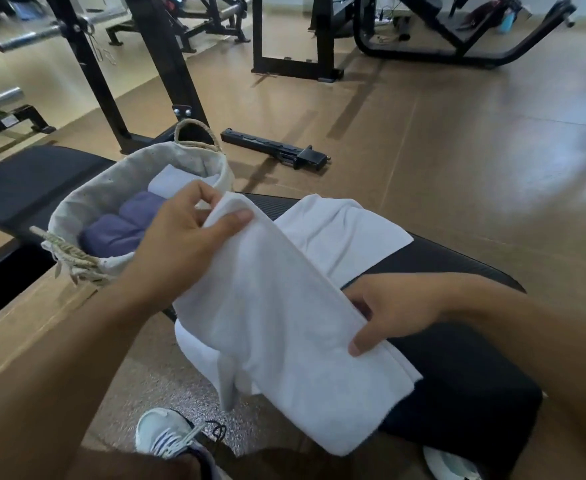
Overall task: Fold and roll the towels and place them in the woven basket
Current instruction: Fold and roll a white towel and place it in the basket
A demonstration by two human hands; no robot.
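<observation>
We are partway through. The woven basket (pixel 77 209) sits at the left end of the counter (pixel 458 258), which here is a black padded gym bench, and it already holds at least two purple rolled towels (pixel 125 226) and something white (pixel 170 183) behind them, which looks like another towel. So several pieces seem finished and stowed.

The white towel (pixel 284 334) in work is folded lengthwise into a long strip and is not yet rolled. Our left hand (pixel 184 233) pinches its far end between thumb and curled fingers, lifted just in front of the basket's rim. Our right hand (pixel 388 313) holds the strip along its right edge, thumb on top and fingers (pixel 357 308) tucked beneath the fold. The near end of the strip hangs over the counter's front-left edge, above a shoe (pixel 167 434).

Another white towel (pixel 340 233) lies spread on the counter behind the strip, toward the far edge, neither folded narrow nor rolled. We judge that rolling this strip, placing it, and then doing that last towel remain.
</observation>
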